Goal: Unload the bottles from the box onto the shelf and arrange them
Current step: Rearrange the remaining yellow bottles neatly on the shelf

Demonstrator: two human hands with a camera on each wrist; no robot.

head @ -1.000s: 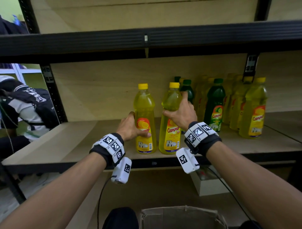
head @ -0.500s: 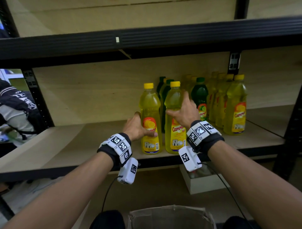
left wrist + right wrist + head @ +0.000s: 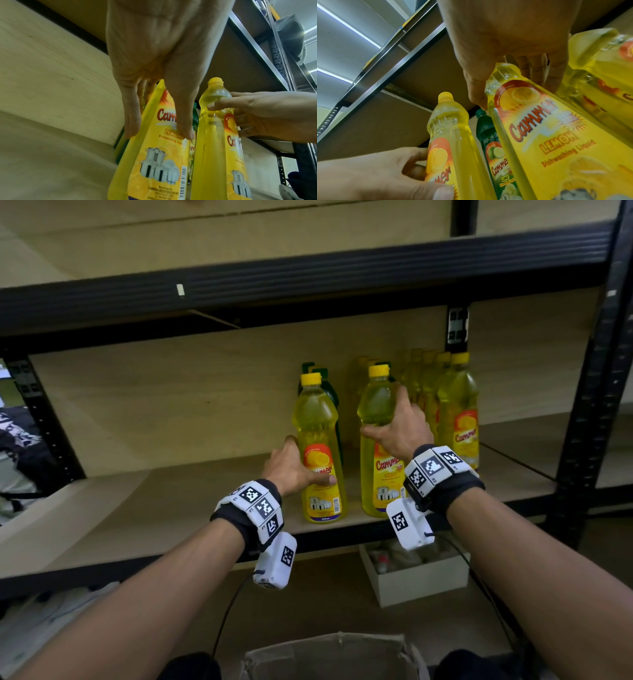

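Observation:
Two yellow lemon dish-liquid bottles stand near the front edge of the wooden shelf (image 3: pixel 154 508). My left hand (image 3: pixel 291 470) grips the left bottle (image 3: pixel 317 419) at its label, thumb across the front; the left wrist view shows that bottle (image 3: pixel 154 162) under my left hand (image 3: pixel 159 94). My right hand (image 3: pixel 399 433) grips the right bottle (image 3: pixel 376 402) around its shoulder; in the right wrist view my right hand (image 3: pixel 513 60) curls over that bottle (image 3: pixel 539 135). Behind stand green bottles (image 3: pixel 330 392) and a row of yellow bottles (image 3: pixel 459 405).
A cardboard box (image 3: pixel 329 655) sits open below, between my arms. A white carton (image 3: pixel 418 580) rests on the lower level. A black upright post (image 3: pixel 589 419) bounds the shelf on the right. The upper shelf beam (image 3: pixel 308 278) runs overhead. A person sits at far left.
Both hands have slid their bottles to the right along the shelf, closer to the row of yellow bottles. The grips are unchanged.

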